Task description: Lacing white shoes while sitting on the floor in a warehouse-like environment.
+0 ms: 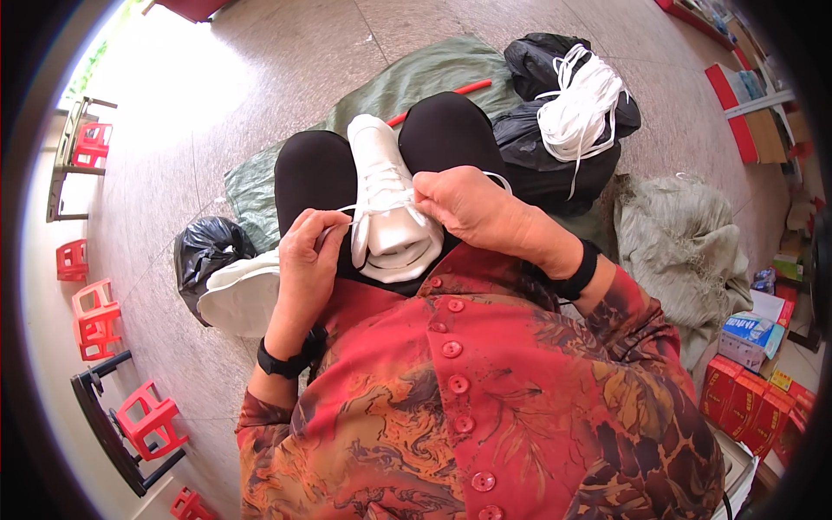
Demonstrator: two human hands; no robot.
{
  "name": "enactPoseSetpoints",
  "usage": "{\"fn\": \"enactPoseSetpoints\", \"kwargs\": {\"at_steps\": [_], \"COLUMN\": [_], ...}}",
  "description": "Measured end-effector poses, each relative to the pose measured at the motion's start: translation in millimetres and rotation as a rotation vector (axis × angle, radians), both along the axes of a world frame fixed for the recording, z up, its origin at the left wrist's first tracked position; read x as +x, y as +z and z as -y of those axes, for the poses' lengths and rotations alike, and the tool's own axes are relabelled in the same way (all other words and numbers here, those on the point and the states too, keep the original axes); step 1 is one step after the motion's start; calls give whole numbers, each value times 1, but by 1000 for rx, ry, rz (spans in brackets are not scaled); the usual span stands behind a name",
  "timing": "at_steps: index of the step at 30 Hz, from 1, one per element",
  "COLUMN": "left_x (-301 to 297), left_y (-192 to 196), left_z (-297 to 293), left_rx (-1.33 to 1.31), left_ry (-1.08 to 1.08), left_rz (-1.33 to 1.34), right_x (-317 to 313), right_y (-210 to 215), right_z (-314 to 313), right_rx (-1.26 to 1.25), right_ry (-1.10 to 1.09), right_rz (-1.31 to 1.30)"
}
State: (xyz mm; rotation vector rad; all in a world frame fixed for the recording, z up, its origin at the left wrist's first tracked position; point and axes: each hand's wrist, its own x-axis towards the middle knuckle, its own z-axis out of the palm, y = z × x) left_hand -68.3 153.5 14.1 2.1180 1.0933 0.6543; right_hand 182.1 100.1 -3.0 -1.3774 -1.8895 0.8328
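Observation:
A white lace-up shoe [378,156] rests between my knees, its toe pointing away from me and its opening towards my body. White shoelace [386,206] crosses its tongue, threaded through the upper part of the shoe. At the left of the opening my left hand [314,251] pinches one lace end between thumb and fingers. On the other side my right hand [464,206] is closed on the lace close to the eyelets, and a loop of it shows behind the hand. Dark bands circle both wrists.
Beside my left leg, white shoe pieces [243,299] lie against a black plastic bag [208,247]. A bundle of white laces [581,104] sits on black bags at the right. A green sheet [433,69] covers floor ahead; a pale woven sack [680,243] lies right. Red stools [149,420] stand left.

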Motion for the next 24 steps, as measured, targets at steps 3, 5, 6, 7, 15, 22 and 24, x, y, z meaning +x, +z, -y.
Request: {"fn": "enactPoseSetpoints", "kwargs": {"at_steps": [3, 5, 6, 7, 15, 22, 24], "left_x": [2, 0, -2, -3, 0, 3, 4], "left_y": [0, -2, -3, -4, -6, -2, 0], "left_z": [0, -1, -2, -3, -3, -3, -4], "left_rx": [-24, -39, -56, -41, 230, 223, 298], "left_ry": [-11, -14, -33, -57, -94, -98, -123], "left_rz": [88, 95, 98, 88, 7, 34, 13], "right_x": [-4, -3, -2, -1, -17, -21, -22], "right_y": [-4, -4, -3, -2, -5, -8, -12], "right_z": [-1, 2, 4, 8, 19, 18, 17], "right_rx": [115, 210, 213, 180, 13, 68, 198], "right_ry": [43, 42, 57, 5, -260, -231, -193], "right_rz": [127, 183, 184, 129, -212, -229, -184]}}
